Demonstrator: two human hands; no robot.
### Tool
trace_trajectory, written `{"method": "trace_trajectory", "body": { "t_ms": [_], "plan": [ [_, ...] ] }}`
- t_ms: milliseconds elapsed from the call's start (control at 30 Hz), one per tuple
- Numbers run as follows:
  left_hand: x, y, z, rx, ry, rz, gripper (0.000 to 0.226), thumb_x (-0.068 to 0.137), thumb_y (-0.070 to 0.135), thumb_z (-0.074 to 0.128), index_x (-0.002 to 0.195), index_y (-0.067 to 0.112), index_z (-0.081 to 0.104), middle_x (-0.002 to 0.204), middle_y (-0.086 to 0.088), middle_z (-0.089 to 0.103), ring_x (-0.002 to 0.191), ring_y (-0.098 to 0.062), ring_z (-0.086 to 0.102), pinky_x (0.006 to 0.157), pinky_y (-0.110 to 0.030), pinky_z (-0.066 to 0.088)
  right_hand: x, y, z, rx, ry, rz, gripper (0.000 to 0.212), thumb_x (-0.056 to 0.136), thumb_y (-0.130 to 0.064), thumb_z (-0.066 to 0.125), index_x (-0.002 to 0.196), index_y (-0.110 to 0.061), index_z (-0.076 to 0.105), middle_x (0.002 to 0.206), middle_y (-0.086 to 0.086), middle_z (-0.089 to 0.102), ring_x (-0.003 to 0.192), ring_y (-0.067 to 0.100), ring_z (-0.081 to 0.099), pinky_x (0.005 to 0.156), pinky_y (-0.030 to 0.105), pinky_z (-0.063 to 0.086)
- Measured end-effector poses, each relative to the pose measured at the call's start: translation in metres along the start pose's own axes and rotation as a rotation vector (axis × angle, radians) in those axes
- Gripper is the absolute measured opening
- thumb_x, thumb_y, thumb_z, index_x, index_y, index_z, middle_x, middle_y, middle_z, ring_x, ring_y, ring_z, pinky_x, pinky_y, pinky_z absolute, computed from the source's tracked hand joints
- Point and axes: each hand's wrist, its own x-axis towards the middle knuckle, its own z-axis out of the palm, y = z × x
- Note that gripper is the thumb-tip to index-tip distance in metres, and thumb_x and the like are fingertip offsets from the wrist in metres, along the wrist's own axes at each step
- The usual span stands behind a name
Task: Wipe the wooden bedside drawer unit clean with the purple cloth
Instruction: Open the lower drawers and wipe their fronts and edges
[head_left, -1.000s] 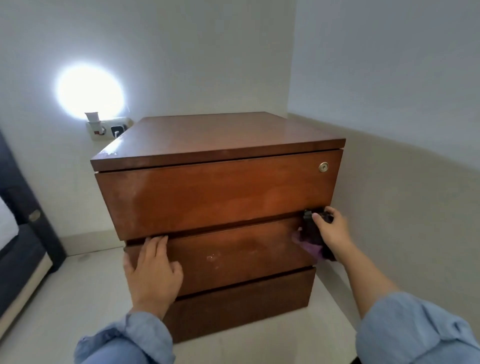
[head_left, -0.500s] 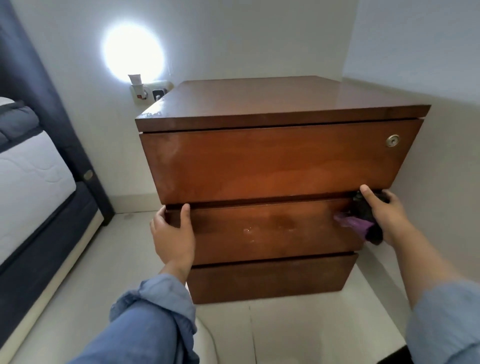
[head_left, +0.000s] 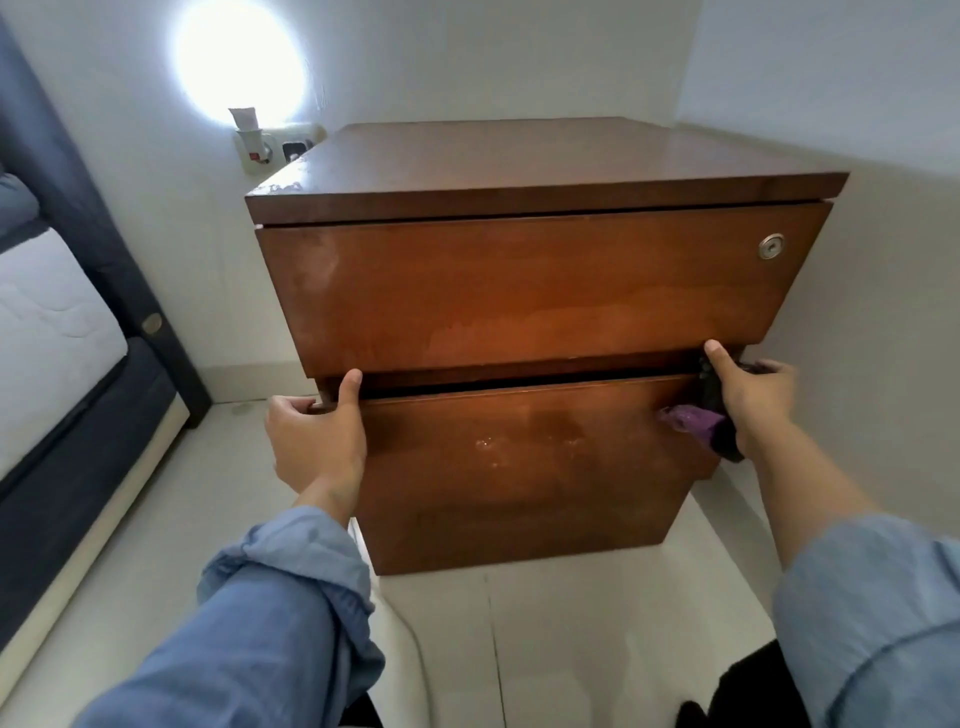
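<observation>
The wooden bedside drawer unit (head_left: 535, 291) stands in the room's corner, with a round lock at the top drawer's right end. Its middle drawer (head_left: 519, 467) is pulled out toward me and hides the bottom one. My left hand (head_left: 317, 436) grips the middle drawer's left end, thumb on its top edge. My right hand (head_left: 748, 400) grips the drawer's right end with the purple cloth (head_left: 696, 421) bunched under its palm against the drawer front. Pale smears show on the top drawer front and small marks on the middle one.
A bed with a white mattress (head_left: 47, 338) and dark frame stands at the left. A wall socket with a plugged-in night light (head_left: 260, 145) glows behind the unit. The right wall (head_left: 857, 312) is close beside the unit. Pale floor tiles (head_left: 571, 623) lie in front.
Both hands went from resting on the middle drawer's front to gripping its ends. The drawer has slid out toward me, covering the bottom drawer. The camera has moved closer and lower.
</observation>
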Motion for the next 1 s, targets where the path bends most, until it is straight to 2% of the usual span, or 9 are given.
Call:
{"method": "trace_trajectory", "body": {
  "t_ms": [133,233,367,467,567,633,767,867,1000],
  "plan": [
    [-0.006,-0.002,-0.006,0.025,0.038,-0.021,0.063,0.068,0.072,0.061,0.094,0.016,0.049,0.103,-0.006,0.058,0.089,-0.026,0.057,0.089,-0.046,0.048,-0.010,0.000,-0.019,-0.009,-0.068,0.022,0.084,0.066,-0.056,0.078,0.129,-0.012,0.044,0.126,0.009,0.054,0.114,0.026,0.055,0.102,0.041,0.045],
    [-0.010,-0.008,-0.010,0.038,0.017,0.010,0.063,0.074,0.072,0.053,0.101,0.015,0.050,0.105,-0.006,0.057,0.093,-0.027,0.056,0.090,-0.045,0.046,-0.010,-0.007,-0.043,0.072,-0.316,0.186,0.094,0.054,-0.062,0.082,0.128,-0.011,0.051,0.125,0.015,0.060,0.107,0.034,0.062,0.088,0.044,0.054],
    [-0.006,-0.017,-0.019,0.087,-0.056,0.101,0.055,0.082,0.066,0.049,0.101,0.015,0.051,0.108,-0.010,0.059,0.096,-0.029,0.057,0.089,-0.047,0.045,-0.031,-0.029,-0.073,0.247,-0.589,0.305,0.046,0.087,-0.041,0.062,0.112,-0.002,0.059,0.107,0.021,0.066,0.080,0.029,0.070,0.054,0.027,0.057],
    [-0.005,-0.021,-0.028,0.152,-0.116,0.155,0.055,0.082,0.066,0.048,0.102,0.015,0.051,0.109,-0.011,0.060,0.100,-0.033,0.057,0.091,-0.050,0.044,-0.044,-0.042,-0.091,0.477,-0.685,0.334,0.033,0.084,-0.028,0.062,0.098,0.001,0.068,0.102,0.022,0.070,0.085,0.029,0.072,0.073,0.036,0.060],
    [-0.013,-0.017,-0.037,0.292,-0.128,0.260,0.050,0.087,0.057,0.049,0.105,0.010,0.052,0.109,-0.013,0.058,0.101,-0.036,0.055,0.093,-0.051,0.037,-0.051,-0.051,-0.097,0.631,-0.776,0.321,0.039,0.054,-0.014,0.077,0.090,0.000,0.074,0.101,0.014,0.073,0.086,0.027,0.072,0.074,0.038,0.059],
    [-0.022,-0.011,-0.042,0.423,-0.069,0.455,0.042,0.090,0.045,0.052,0.108,0.007,0.054,0.110,-0.016,0.058,0.102,-0.038,0.055,0.093,-0.052,0.036,-0.051,-0.054,-0.095,0.687,-0.715,0.321,0.071,0.044,-0.005,0.083,0.111,0.000,0.063,0.111,0.014,0.070,0.099,0.030,0.069,0.083,0.049,0.056],
    [-0.035,-0.001,-0.036,0.529,-0.187,0.847,0.037,0.088,0.038,0.048,0.114,0.013,0.058,0.113,-0.010,0.063,0.104,-0.032,0.059,0.092,-0.046,0.038,-0.059,-0.072,-0.084,0.621,-0.483,0.337,0.014,0.090,-0.008,0.053,0.096,0.002,0.060,0.082,0.020,0.072,0.082,0.028,0.070,0.062,0.036,0.059],
    [-0.047,-0.001,-0.024,0.604,-0.341,0.997,0.047,0.088,0.041,0.040,0.121,0.016,0.061,0.120,-0.005,0.066,0.114,-0.024,0.059,0.100,-0.041,0.036,-0.052,-0.070,-0.075,0.517,-0.337,0.283,0.010,0.091,-0.008,0.057,0.099,-0.002,0.057,0.083,0.017,0.066,0.056,0.022,0.069,0.045,0.028,0.056],
    [-0.053,-0.001,-0.015,0.649,-0.373,1.041,0.054,0.087,0.042,0.037,0.124,0.013,0.063,0.123,-0.008,0.066,0.119,-0.023,0.059,0.105,-0.042,0.037,-0.033,-0.042,-0.060,0.108,-0.190,0.061,0.042,0.081,0.001,0.065,0.121,-0.012,0.058,0.114,0.018,0.064,0.088,0.027,0.064,0.079,0.038,0.056]
  ]
}}
